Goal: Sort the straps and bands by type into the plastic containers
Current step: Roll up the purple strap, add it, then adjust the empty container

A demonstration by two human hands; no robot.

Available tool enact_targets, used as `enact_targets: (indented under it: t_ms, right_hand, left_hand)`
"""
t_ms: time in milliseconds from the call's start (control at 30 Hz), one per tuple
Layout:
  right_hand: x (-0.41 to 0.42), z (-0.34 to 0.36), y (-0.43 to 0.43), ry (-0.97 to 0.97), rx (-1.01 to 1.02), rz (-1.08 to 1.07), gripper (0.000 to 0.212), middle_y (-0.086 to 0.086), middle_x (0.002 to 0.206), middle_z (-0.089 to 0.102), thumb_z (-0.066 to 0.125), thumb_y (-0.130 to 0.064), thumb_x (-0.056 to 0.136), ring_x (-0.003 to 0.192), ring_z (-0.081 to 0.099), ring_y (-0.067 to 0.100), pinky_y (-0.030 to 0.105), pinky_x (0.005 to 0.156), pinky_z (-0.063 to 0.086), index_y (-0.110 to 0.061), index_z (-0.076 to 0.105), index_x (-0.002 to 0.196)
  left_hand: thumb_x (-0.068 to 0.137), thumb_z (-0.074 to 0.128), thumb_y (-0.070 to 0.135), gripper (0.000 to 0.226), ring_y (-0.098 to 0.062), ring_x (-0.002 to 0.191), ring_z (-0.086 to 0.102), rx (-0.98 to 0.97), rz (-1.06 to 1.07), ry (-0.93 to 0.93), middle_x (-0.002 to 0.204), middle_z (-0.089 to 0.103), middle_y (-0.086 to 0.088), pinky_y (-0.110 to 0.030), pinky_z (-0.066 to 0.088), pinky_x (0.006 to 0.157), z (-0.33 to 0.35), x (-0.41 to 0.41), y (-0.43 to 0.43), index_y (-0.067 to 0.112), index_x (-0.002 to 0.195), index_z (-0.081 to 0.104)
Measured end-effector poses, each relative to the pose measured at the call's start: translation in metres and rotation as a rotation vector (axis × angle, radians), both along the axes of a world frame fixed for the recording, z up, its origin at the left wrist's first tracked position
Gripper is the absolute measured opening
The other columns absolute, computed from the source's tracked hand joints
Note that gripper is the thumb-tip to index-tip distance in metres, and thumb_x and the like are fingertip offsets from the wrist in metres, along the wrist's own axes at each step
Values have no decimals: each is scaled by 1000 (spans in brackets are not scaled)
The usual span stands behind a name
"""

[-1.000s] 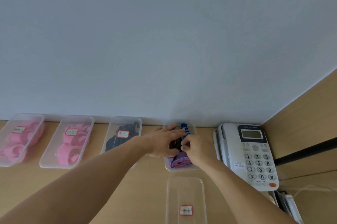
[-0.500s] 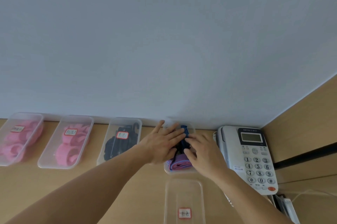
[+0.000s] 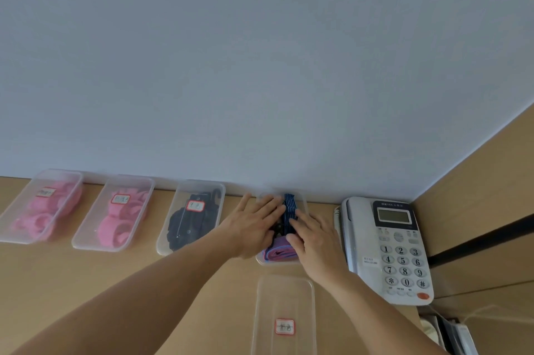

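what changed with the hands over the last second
The right hand let go of its curled pinch on the striped band and now lies on it with flat, straight fingers. The left hand stayed flat beside it. The band stayed in its container. The pink bands, black straps, empty container and phone did not move.
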State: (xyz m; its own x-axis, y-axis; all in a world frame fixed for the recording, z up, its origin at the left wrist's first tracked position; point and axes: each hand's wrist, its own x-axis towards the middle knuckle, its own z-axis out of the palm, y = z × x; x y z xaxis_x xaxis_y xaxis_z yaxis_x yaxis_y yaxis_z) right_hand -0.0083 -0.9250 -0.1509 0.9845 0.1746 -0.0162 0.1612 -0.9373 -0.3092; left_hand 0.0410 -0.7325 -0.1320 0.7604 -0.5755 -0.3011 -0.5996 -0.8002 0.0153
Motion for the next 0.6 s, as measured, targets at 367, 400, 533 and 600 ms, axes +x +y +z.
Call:
enact_targets:
  t_ms: [367, 400, 533, 600]
  right_hand:
    - [-52, 28, 6, 20, 113, -213, 53, 5, 146, 40, 53, -38, 96, 132, 37, 24, 36, 108, 37, -15, 42, 142]
    - [-60, 29, 6, 34, 98, -260, 48, 6, 139, 45, 54, -35, 95, 125, 43, 24, 35, 101, 41, -13, 46, 137]
    - [-94, 19, 18, 227, 95, -372, 45, 8, 128, 49, 55, -35, 91, 117, 49, 27, 37, 92, 44, -16, 49, 132]
    - [-109, 14, 27, 267, 65, -401, 47, 9, 128, 50, 54, -39, 91, 118, 49, 27, 37, 91, 44, -17, 49, 132]
  left_hand:
    - [101, 34, 43, 64, -13, 151, -7, -169, 153, 76, 165, -3, 4, -43, 6, 123, 20, -58, 19, 23, 157, 10]
    - [100, 36, 42, 64, -13, 152, -4, -217, 158, 56, 165, 1, 4, -40, 7, 123, 20, -63, 19, 23, 157, 13]
    - [98, 43, 34, 60, -14, 151, 6, -370, 194, 23, 163, 15, 4, -34, 12, 120, 13, -96, 24, 22, 154, 24]
    - [98, 44, 34, 59, -15, 151, 6, -364, 175, 38, 163, 15, 4, -35, 14, 119, 7, -110, 30, 22, 153, 25]
